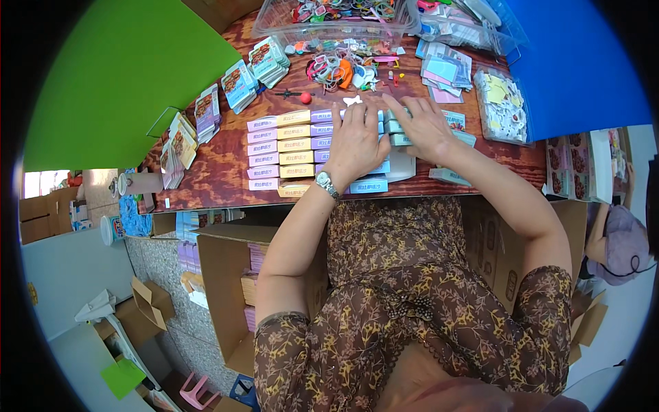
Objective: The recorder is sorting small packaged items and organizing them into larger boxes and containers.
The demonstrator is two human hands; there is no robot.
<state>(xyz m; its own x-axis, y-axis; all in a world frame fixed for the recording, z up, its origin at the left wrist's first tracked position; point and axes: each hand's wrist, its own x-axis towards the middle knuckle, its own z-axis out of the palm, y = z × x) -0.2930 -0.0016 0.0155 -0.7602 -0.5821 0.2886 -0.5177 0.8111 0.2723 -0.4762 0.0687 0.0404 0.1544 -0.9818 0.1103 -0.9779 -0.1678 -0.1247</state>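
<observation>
Small flat boxes stand in rows on the dark red-brown table (226, 161): lilac boxes (262, 149) at the left, then yellow boxes (295, 144), then purple and light blue ones. My left hand (355, 141) lies over the purple and blue boxes, its fingers stretched away from me. Close beside it, my right hand (427, 129) reaches across the teal boxes (398, 130), fingers extended and apart, touching their tops. A loose pale green box (449, 176) lies by my right wrist. My palms hide parts of the rows.
Behind the rows lie a heap of small coloured trinkets (343, 71) and a clear plastic tub (336, 31). Card stacks (239, 88) line the left. A clear tray of white pieces (504, 103) stands at right. Under the table is an open carton (226, 288). Another person (611, 240) is at far right.
</observation>
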